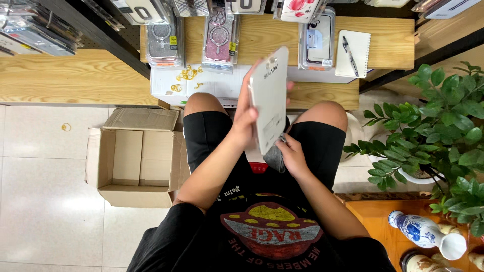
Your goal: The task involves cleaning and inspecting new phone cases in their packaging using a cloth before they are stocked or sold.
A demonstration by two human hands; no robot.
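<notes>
1. Over the seated person's lap, in the head view, the left hand grips a flat white package by its long edge, held upright between the knees.
2. Just below, the right hand is closed on a grey cloth touching the package's lower end.
3. Ahead, a wooden bench carries packaged phone cases and a notepad with a pen.
4. An open cardboard box sits on the floor to the left; a leafy plant stands to the right.
</notes>
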